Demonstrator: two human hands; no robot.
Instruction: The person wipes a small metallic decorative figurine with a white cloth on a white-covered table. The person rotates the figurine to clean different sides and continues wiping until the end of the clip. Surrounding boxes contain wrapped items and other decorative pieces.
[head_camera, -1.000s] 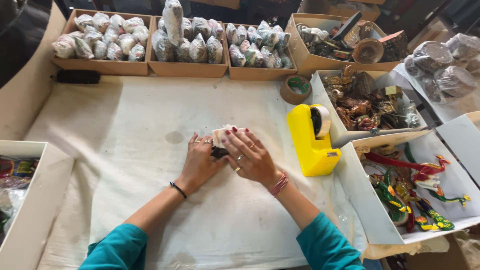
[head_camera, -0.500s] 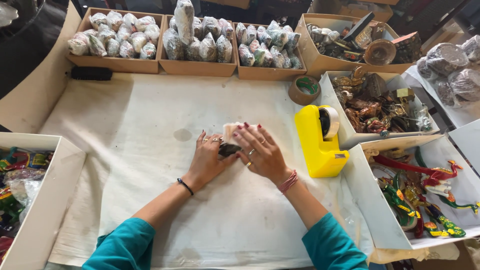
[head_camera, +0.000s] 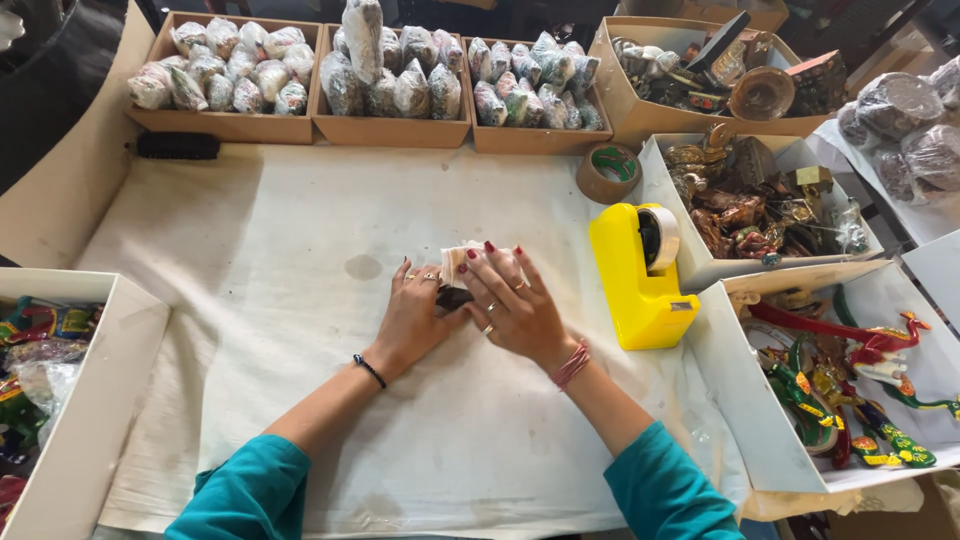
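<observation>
Both my hands meet at the middle of a white cloth-covered table (head_camera: 300, 230). My left hand (head_camera: 415, 320) and my right hand (head_camera: 515, 310) press around a small dark object partly wrapped in pale paper (head_camera: 458, 265). The fingers of both hands curl over the wrap, and most of the object is hidden beneath them. A yellow tape dispenser (head_camera: 640, 275) stands just to the right of my right hand.
Cardboard boxes of plastic-wrapped bundles (head_camera: 395, 85) line the far edge. A brown tape roll (head_camera: 610, 172) lies near them. White boxes of metal figurines (head_camera: 750, 200) and colourful painted bird figures (head_camera: 850, 380) stand at right. Another white box (head_camera: 60, 390) sits at left.
My hands stay on the wrapped object, with the fingers shifting slightly over the paper. The view has tilted a little, so everything sits slightly lower and to the right.
</observation>
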